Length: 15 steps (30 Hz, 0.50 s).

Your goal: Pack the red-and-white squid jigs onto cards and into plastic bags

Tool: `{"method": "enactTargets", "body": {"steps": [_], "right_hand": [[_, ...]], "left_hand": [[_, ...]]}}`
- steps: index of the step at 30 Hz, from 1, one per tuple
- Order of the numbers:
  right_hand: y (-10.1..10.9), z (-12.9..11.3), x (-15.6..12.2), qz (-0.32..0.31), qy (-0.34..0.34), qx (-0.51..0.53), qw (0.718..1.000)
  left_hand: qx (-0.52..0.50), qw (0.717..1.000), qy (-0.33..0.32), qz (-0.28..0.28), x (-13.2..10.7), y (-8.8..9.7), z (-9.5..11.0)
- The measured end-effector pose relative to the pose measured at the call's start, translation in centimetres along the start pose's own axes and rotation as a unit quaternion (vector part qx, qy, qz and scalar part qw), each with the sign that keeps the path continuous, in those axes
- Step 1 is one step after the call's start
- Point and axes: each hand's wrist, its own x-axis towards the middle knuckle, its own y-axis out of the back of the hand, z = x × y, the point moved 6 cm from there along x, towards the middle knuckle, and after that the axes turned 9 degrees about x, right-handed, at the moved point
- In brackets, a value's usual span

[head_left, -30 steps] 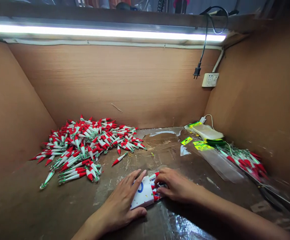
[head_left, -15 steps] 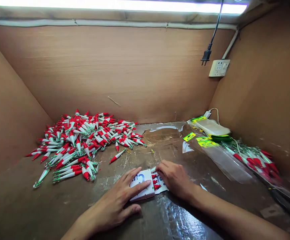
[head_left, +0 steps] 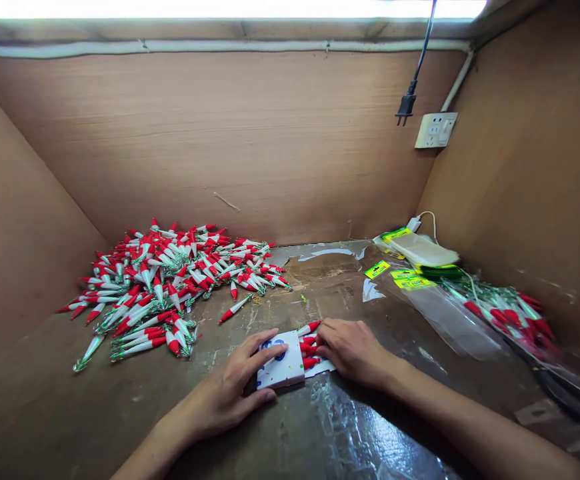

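Observation:
My left hand (head_left: 243,373) is closed over a small white box (head_left: 287,360) with blue marks on top, its thumb along the near edge. Out of the box's right end stick several red-and-white squid jigs (head_left: 310,362), lying on a white flap. At that end my right hand (head_left: 350,348) has its fingers pinched on the jigs, partly hiding them. A large pile of squid jigs (head_left: 170,280) with green-tinted hooked tails lies to the left. One loose jig (head_left: 235,309) rests apart from it, just beyond my hands.
On the right lie clear bags with yellow-green headers (head_left: 413,280), a loose yellow card (head_left: 377,269), a stack of bags (head_left: 420,247) and bagged jigs (head_left: 515,317). A black plug (head_left: 406,107) hangs near the wall socket (head_left: 436,130). Cardboard walls (head_left: 250,147) surround the table.
My right hand has shifted slightly, and more of the red jig ends now show out of the box. The left hand stays on the box. The view has tilted a little.

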Motion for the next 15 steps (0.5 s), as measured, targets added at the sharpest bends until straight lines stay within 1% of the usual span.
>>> {"method": "enactTargets", "body": {"steps": [6, 8, 12, 15], "right_hand": [[-0.09, 0.02, 0.33, 0.014, -0.034, -0.017, 0.999], [0.25, -0.09, 0.25, 0.019, -0.030, 0.006, 0.999], [0.62, -0.54, 0.04, 0.037, -0.001, 0.091, 0.995], [0.27, -0.32, 0.38, 0.048, -0.015, 0.099, 0.994]], "left_hand": [[-0.003, 1.000, 0.000, -0.006, 0.00, -0.42, -0.21], [-0.003, 1.000, 0.004, -0.012, 0.00, -0.61, -0.25], [-0.002, 1.000, 0.006, -0.012, 0.02, -0.65, -0.20], [0.000, 1.000, -0.003, -0.010, 0.06, -0.58, -0.10]]}}
